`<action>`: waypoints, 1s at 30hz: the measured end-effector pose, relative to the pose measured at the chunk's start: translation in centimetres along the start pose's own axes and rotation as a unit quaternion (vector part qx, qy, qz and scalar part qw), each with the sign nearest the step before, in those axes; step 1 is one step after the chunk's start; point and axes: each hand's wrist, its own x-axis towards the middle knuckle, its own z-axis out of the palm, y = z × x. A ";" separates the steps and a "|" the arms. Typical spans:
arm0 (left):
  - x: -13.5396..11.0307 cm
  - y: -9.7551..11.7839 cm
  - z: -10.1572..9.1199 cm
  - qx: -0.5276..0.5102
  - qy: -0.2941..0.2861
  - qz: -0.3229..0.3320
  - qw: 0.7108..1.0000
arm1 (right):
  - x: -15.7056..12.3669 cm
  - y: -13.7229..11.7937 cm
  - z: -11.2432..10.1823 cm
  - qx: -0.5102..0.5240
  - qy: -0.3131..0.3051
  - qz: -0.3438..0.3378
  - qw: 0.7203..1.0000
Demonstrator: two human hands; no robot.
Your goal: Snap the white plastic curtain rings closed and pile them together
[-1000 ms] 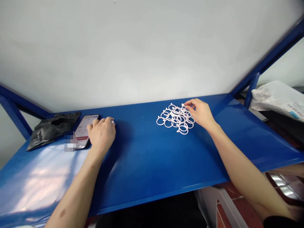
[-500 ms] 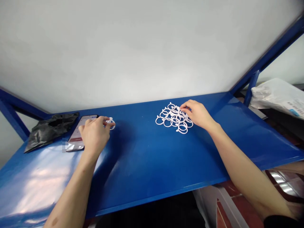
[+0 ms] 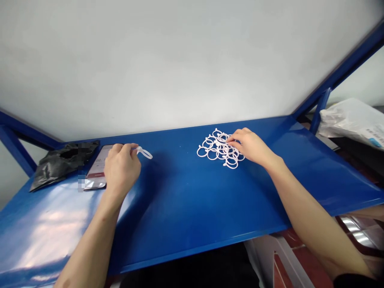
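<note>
My left hand (image 3: 123, 164) is raised over the left side of the table, thumb and fingers pinched on a white curtain ring (image 3: 145, 153) that juts out to the right. The ring is thin and round with a small knob at the held end. A loose pile of similar white rings (image 3: 212, 154) lies on the blue table (image 3: 180, 204), right of the middle. At the pile's right edge my right hand (image 3: 249, 145) has its fingertips closed on one of the rings. Those fingertips partly cover the rings beneath them.
A phone (image 3: 96, 176) lies partly behind my left hand, beside a crumpled black plastic bag (image 3: 60, 166). The white wall (image 3: 186, 68) rises at the table's back edge. Blue frame posts (image 3: 319, 110) stand at the sides, and a white plastic package (image 3: 351, 122) sits beyond the right one.
The ring in my left hand has turned and now sticks out further right, tilted edge-on. My right hand has stayed at the pile, its fingertips shifted only slightly.
</note>
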 end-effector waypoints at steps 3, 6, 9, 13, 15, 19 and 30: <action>-0.1 0.4 0.0 -0.060 -0.003 0.031 0.998 | 0.0 -1.1 0.5 0.007 0.072 -0.020 0.997; -0.7 1.6 0.1 -0.148 -0.031 0.057 0.987 | -0.6 -3.7 1.7 0.055 0.137 -0.062 0.987; -2.1 3.6 0.4 -0.222 -0.064 0.080 0.970 | -2.0 -7.3 3.6 0.149 0.109 -0.111 0.977; -4.5 6.0 0.9 -0.294 -0.118 0.129 0.940 | -3.7 -10.8 6.0 0.211 0.026 -0.142 0.967; -5.3 6.6 1.0 -0.304 -0.141 0.143 0.931 | -3.9 -11.3 6.6 0.220 0.028 -0.157 0.962; -5.4 6.5 0.9 -0.294 -0.156 0.141 0.932 | -3.6 -10.7 6.4 0.267 0.075 -0.104 0.955; -3.6 3.9 1.6 -0.039 -0.030 0.159 0.986 | -3.2 -10.3 6.1 0.400 0.037 -0.025 0.915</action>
